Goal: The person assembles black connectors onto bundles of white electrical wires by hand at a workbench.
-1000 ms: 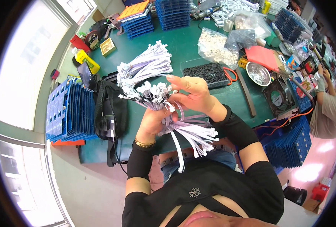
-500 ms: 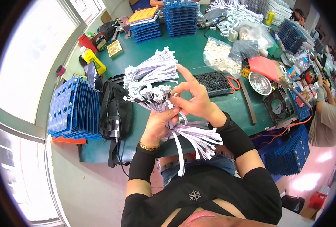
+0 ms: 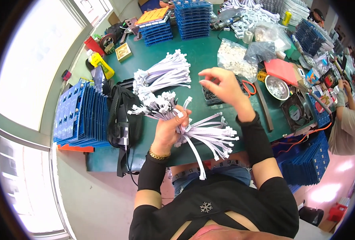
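Note:
A fanned bundle of white flat cables with small white end connectors (image 3: 213, 138) is gripped in my left hand (image 3: 168, 130), its fingers wrapped round the middle. The ends spread out on both sides of the fist, and one cable hangs lower than the others. My right hand (image 3: 227, 88) hovers over a shallow clear box of small black parts (image 3: 210, 97), partly covering it. Its thumb and forefinger are apart, with nothing visible between them. Just beyond the held bundle, a second pile of white cables (image 3: 163, 74) lies on the green table (image 3: 145, 50).
A black bag (image 3: 123, 116) and upright blue panels (image 3: 79, 116) stand at the left. To the right are red-handled scissors (image 3: 248, 89), a dark bar (image 3: 264, 106), a metal bowl (image 3: 277, 88) and a bag of pale parts (image 3: 236, 60). Blue stacks (image 3: 192, 20) rise at the back.
My right hand has moved away from the bundle, rightward over the box of black parts, and its fingers have changed pose. The bundle stays in my left hand, its loose ends more spread.

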Action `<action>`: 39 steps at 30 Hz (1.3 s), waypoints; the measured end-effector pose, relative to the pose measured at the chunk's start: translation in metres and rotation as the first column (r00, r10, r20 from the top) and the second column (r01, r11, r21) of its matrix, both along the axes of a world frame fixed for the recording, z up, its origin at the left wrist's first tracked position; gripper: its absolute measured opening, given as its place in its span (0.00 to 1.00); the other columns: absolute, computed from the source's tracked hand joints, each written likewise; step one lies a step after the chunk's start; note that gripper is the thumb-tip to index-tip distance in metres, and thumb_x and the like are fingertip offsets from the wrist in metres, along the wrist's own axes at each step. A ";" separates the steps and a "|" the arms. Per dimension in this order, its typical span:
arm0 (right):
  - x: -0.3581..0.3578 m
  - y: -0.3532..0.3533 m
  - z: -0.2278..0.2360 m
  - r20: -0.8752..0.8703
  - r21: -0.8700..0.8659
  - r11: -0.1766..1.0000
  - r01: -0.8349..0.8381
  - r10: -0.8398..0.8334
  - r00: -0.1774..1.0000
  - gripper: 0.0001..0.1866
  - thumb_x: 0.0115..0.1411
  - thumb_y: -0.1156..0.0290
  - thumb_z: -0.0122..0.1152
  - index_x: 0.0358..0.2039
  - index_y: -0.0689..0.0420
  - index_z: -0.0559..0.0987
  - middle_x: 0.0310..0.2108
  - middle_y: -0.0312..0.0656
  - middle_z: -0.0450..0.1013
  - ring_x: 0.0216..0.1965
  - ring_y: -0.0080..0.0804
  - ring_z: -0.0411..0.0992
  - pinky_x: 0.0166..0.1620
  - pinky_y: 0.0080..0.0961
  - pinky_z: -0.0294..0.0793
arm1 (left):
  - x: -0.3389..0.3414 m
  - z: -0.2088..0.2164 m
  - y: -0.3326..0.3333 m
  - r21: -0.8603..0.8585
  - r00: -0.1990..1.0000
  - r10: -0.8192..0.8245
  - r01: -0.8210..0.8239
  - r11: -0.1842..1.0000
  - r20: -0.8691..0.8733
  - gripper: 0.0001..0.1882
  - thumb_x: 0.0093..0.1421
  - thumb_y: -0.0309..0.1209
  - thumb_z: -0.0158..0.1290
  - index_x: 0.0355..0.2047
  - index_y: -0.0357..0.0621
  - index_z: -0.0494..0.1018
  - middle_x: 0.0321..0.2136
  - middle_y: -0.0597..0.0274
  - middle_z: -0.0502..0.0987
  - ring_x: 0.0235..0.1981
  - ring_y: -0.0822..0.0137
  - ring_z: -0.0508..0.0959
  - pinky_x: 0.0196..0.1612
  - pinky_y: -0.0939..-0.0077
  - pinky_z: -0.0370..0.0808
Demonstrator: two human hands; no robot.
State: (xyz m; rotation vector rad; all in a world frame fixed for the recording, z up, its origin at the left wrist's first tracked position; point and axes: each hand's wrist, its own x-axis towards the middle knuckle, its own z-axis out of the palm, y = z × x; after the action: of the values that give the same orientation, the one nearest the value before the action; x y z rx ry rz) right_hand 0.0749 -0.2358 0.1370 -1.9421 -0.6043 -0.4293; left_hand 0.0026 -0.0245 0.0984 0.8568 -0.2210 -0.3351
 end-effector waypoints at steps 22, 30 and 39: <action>0.038 -0.054 -0.056 -0.177 -0.398 0.916 0.055 -0.135 0.975 0.11 0.40 0.80 0.55 0.27 0.58 0.79 0.25 0.46 0.74 0.29 0.40 0.74 0.33 0.31 0.72 | -0.011 -0.001 -0.028 0.191 0.977 0.124 -0.157 0.969 0.172 0.06 0.54 0.21 0.52 0.33 0.35 0.71 0.18 0.68 0.66 0.17 0.78 0.62 0.21 0.84 0.58; -0.026 -0.009 0.003 -0.143 0.425 0.861 -0.279 0.368 0.919 0.05 0.49 0.85 0.58 0.27 0.63 0.77 0.29 0.38 0.72 0.28 0.21 0.70 0.29 0.15 0.71 | -0.012 0.004 -0.023 0.322 0.984 0.114 -0.153 0.934 0.139 0.05 0.56 0.26 0.49 0.27 0.37 0.70 0.18 0.73 0.65 0.18 0.83 0.61 0.21 0.88 0.56; -0.043 -0.001 -0.007 -0.082 0.463 0.798 -0.385 0.471 0.878 0.04 0.52 0.81 0.60 0.30 0.63 0.77 0.26 0.38 0.74 0.26 0.19 0.72 0.28 0.12 0.68 | -0.010 0.002 -0.023 0.345 0.977 0.137 -0.187 0.920 0.164 0.09 0.56 0.28 0.53 0.30 0.35 0.67 0.17 0.68 0.65 0.18 0.77 0.62 0.22 0.84 0.57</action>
State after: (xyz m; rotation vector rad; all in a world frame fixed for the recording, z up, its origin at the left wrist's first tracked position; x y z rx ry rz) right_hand 0.0316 -0.2371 0.1304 -1.3418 -0.7298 -0.0677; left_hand -0.0072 -0.0479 0.1004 1.2548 -0.2175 -0.1613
